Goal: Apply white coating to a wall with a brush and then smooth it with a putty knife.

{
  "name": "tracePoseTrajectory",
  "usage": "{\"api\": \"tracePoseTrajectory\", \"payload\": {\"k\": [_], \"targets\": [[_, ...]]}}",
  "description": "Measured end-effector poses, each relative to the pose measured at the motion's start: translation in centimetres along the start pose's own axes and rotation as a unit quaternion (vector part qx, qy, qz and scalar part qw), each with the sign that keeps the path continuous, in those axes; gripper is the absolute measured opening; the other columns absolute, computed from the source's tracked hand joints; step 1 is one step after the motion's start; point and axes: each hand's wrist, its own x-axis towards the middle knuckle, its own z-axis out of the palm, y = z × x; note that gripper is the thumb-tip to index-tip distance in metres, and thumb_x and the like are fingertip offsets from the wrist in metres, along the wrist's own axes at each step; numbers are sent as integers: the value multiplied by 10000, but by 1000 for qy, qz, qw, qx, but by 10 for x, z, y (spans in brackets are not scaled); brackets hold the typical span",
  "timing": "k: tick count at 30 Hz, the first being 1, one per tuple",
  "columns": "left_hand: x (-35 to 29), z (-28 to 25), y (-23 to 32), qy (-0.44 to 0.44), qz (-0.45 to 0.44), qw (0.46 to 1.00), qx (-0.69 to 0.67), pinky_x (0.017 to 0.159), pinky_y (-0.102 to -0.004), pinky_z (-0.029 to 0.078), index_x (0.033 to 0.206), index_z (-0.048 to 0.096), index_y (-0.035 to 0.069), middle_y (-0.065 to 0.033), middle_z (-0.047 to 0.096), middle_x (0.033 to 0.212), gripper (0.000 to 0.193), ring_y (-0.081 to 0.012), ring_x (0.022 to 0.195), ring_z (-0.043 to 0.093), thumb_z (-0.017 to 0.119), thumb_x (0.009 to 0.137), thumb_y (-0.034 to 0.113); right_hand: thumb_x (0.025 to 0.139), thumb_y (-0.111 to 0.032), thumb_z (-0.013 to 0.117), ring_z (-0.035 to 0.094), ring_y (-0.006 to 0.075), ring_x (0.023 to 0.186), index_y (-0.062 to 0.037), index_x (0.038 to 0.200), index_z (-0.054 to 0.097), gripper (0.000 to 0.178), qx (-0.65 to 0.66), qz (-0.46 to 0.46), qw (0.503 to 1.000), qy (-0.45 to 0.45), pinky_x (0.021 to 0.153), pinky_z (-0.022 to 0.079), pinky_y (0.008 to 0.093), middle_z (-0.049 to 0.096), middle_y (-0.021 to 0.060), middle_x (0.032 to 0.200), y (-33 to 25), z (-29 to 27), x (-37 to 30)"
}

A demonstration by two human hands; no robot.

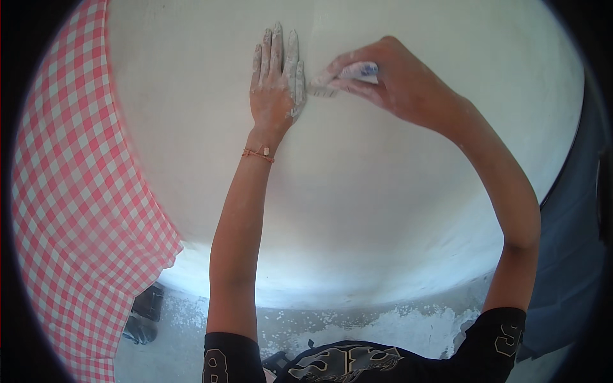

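Hanging at far left is a red-and-white checked cloth (pixel 76 191), draped beside the white wall (pixel 396 210) I'm working on. I'm pressing my left hand (pixel 276 83) flat on the wall, fingers (pixel 277 48) straight and close together, coated in white dust, probably to steady myself and feel the finish; an orange cord bracelet (pixel 258 153) is sitting on that wrist. Just right of it, nearly touching, my right hand (pixel 389 80) is gripping a small folded piece of sandpaper or scrub pad (pixel 345 76), fingers clamped around it, its pale edge held against the wall beside my left little finger, likely for rubbing the spot I'm bracing near. Wall is looking smooth, matte, bulging from the lens. Below it, the concrete floor (pixel 357 325) is splattered with white flecks. At far right a dark blue panel (pixel 565 255) is edging the wall; I can't tell what it is.
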Motion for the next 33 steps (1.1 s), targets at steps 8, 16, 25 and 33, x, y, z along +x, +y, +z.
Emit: {"api": "tracePoseTrajectory", "payload": {"k": [8, 16, 25, 33], "targets": [[23, -2, -22, 28, 26, 999, 8, 1260, -483, 296, 1562, 476, 75, -170, 380, 1656, 508, -354, 1532, 352, 469, 1065, 180, 956, -47, 655, 725, 333, 991, 9, 1132, 741, 204, -173, -24, 982, 67, 931, 560, 438, 764, 172, 1119, -15, -38, 52], [24, -8, -36, 58, 65, 996, -4, 1268, -480, 285, 1572, 456, 81, -159, 395, 1646, 522, -355, 1526, 352, 452, 1068, 215, 945, -156, 764, 746, 281, 828, -37, 1053, 772, 161, -275, -115, 950, 96, 844, 595, 383, 768, 136, 934, -7, 19, 32], [10, -16, -36, 59, 28, 998, -3, 1260, -489, 293, 1570, 451, 75, -173, 439, 1613, 529, -365, 1513, 370, 467, 1060, 213, 925, -93, 768, 748, 242, 884, -39, 972, 770, 72, 13, 25, 999, -19, 840, 599, 364, 774, 127, 956, -40, 9, 22], [19, -19, -42, -23, -2, 1000, -15, 1294, -519, 206, 1619, 329, 2, -204, 221, 1721, 545, -375, 1592, 218, 389, 1119, 209, 968, -77, 709, 750, 247, 802, 56, 998, 753, 143, 10, 29, 999, -16, 755, 596, 365, 779, 193, 943, -31, -27, 74]]}}
